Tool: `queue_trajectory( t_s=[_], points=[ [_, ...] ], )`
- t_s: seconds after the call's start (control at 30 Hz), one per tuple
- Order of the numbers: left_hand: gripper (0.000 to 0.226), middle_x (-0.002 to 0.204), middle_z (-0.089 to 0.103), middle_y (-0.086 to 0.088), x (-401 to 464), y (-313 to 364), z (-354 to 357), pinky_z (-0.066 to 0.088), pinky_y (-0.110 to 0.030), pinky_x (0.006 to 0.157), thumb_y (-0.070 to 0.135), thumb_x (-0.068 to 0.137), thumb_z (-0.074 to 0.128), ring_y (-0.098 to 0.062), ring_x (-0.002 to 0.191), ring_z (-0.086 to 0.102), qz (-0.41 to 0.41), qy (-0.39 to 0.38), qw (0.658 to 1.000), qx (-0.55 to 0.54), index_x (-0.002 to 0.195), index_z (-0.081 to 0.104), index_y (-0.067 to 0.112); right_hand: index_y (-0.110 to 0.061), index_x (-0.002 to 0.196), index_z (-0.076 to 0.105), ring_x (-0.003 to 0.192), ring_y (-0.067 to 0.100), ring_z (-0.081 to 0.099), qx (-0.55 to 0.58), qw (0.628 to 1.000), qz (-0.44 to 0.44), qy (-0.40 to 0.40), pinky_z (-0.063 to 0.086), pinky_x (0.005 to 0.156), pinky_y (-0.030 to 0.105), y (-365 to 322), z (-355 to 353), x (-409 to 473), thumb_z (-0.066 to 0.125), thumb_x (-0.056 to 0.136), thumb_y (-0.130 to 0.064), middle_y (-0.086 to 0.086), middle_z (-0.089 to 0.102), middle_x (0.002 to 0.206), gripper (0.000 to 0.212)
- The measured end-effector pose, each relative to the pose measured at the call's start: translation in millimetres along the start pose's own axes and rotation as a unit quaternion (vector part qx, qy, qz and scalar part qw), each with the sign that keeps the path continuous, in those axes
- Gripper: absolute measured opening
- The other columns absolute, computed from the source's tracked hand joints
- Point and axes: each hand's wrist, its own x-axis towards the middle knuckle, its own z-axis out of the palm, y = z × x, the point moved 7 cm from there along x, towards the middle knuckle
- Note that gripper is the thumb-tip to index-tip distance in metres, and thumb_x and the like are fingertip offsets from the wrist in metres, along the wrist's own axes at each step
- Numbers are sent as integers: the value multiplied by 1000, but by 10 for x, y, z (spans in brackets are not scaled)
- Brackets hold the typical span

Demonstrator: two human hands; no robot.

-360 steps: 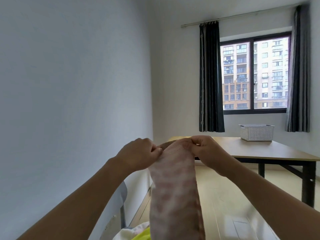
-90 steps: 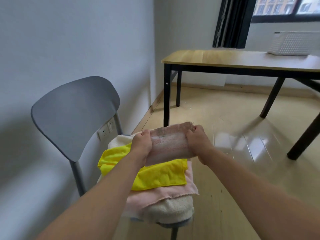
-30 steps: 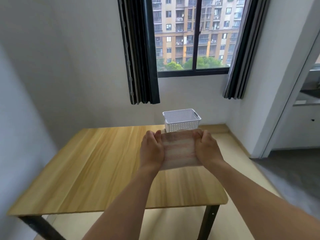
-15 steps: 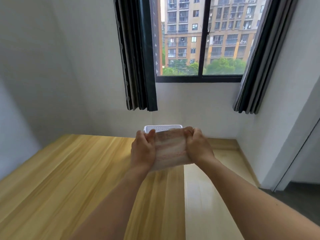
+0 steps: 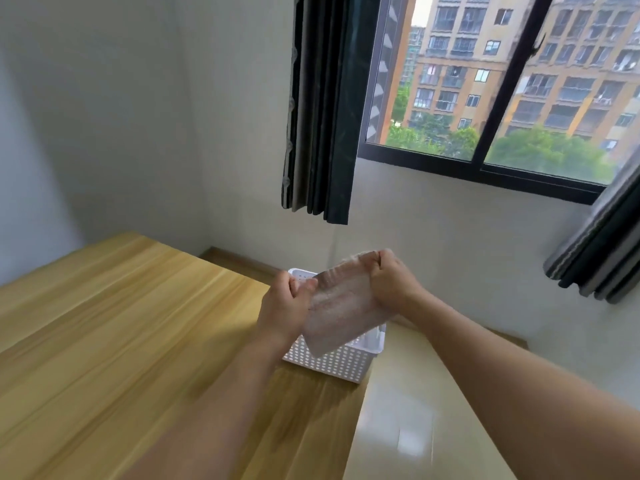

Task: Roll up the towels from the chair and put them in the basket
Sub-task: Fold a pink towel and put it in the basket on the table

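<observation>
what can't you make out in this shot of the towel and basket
Head view only:
- Inside of the basket: hidden by the towel and both hands, so its contents cannot be told.
- Towel's roll: blurred, its ends covered by the left hand and right hand.
- Table: cut off by the left and bottom edges, motion-blurred.

Two bare forearms reach out from the near edge, no sleeves, watch or bracelet on either. The left hand [image 5: 282,308] and right hand [image 5: 393,284] wear no gloves or rings that show.
</observation>
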Motion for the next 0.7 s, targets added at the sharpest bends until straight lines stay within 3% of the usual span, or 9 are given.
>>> queue_trajectory(
  t_s=[0.1, 0.2, 0.33, 0.4, 0.47, 0.53, 0.6, 0.67, 0.7],
  points=[
    [26, 77, 59, -2, 398, -186, 355, 55, -38, 57, 37, 90, 61, -25, 68, 62, -38, -60, 997, 23, 85, 51, 14, -7, 102, 50, 94, 23, 47, -61, 998, -26, -17, 37, 79, 31, 127, 65, 652, 37, 94, -13, 9, 55, 111, 17],
    [21, 84, 66, -1, 727, -431, 673, 54, -35, 65, 43, 87, 60, -24, 75, 66, -83, -82, 991, 71, 90, 58, 22, -11, 95, 45, 90, 24, 47, -118, 987, -70, -82, 40, 75, 31, 308, 318, 1236, 39, 88, -8, 8, 54, 107, 10],
    [17, 83, 63, -2, 1117, -898, 1147, 39, -28, 57, 31, 92, 52, -22, 77, 60, -176, -90, 966, 169, 86, 59, 17, -6, 120, 48, 108, 29, 52, -180, 954, -151, -186, 45, 88, 35, 603, 800, 1878, 46, 86, -4, 14, 53, 121, 34],
    [14, 75, 58, -6, 1252, -1117, 1387, 34, -30, 57, 20, 89, 48, -24, 74, 57, -225, -124, 932, 254, 77, 53, 17, -6, 127, 44, 110, 33, 53, -229, 925, -183, -242, 46, 90, 36, 783, 1079, 2063, 49, 82, -1, 16, 52, 123, 45],
    [15, 80, 60, -15, 1368, -1309, 1627, 41, -34, 65, 15, 88, 45, -30, 86, 62, -263, -167, 894, 321, 85, 58, 9, -9, 127, 43, 107, 34, 56, -274, 892, -202, -299, 49, 86, 39, 972, 1362, 2166, 51, 81, -1, 15, 51, 121, 47],
    [16, 81, 58, -13, 1450, -1517, 1875, 47, -39, 81, 15, 91, 43, -30, 91, 61, -306, -217, 851, 368, 86, 55, 6, -10, 126, 44, 105, 33, 58, -307, 857, -225, -347, 50, 80, 38, 1164, 1606, 2220, 56, 81, -2, 13, 52, 120, 47],
    [13, 83, 55, -11, 1456, -1793, 2137, 47, -39, 84, 9, 93, 45, -31, 92, 61, -354, -295, 793, 399, 95, 55, 2, -8, 124, 44, 106, 32, 59, -344, 825, -243, -378, 45, 72, 34, 1357, 1826, 2254, 60, 82, -2, 12, 54, 119, 45],
    [24, 97, 55, -13, 1438, -2072, 2351, 48, -38, 81, 6, 93, 47, -31, 92, 62, -397, -356, 748, 395, 113, 55, -4, -6, 123, 44, 111, 34, 57, -371, 804, -251, -390, 44, 77, 36, 1530, 2017, 2286, 55, 87, -1, 15, 55, 122, 38],
    [19, 99, 57, -13, 1437, -2189, 2428, 48, -38, 82, 7, 93, 49, -30, 92, 61, -419, -375, 731, 387, 106, 57, -5, -6, 124, 44, 114, 35, 56, -383, 799, -251, -390, 45, 82, 38, 1598, 2093, 2301, 50, 89, -1, 16, 55, 124, 36]
  ],
)
